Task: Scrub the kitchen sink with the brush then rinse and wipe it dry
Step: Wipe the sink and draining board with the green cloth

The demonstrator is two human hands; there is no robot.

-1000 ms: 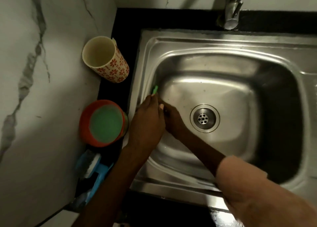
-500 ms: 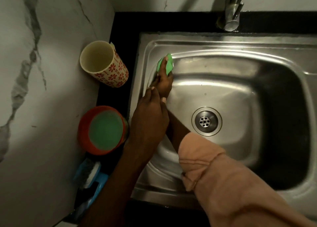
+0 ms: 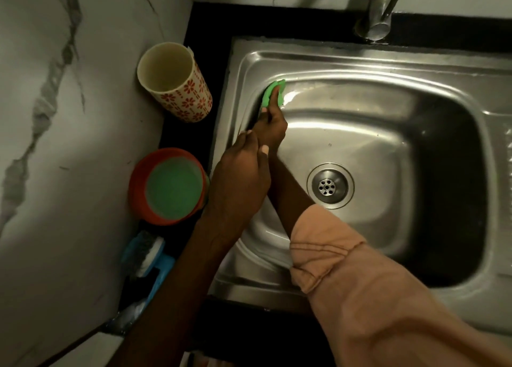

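Note:
The steel sink (image 3: 360,59) fills the right of the head view, its drain (image 3: 330,185) in the middle of the basin. My right hand (image 3: 273,125) grips a green scrub pad (image 3: 270,91) and presses it against the basin's far-left corner, just under the rim. My left hand (image 3: 238,181) rests on the sink's left rim with its fingers lying straight, its fingertips beside my right wrist. It holds nothing. My right forearm crosses the left part of the basin.
A tap (image 3: 378,12) stands behind the sink at the back. On the black counter to the left are a flowered cup (image 3: 177,84), an orange tub of green soap (image 3: 169,186) and a blue scrubbing brush (image 3: 146,253). A marble wall closes the left side.
My right hand has slid the green pad from the middle of the left basin wall up into the far-left corner. My left hand has stayed on the left rim.

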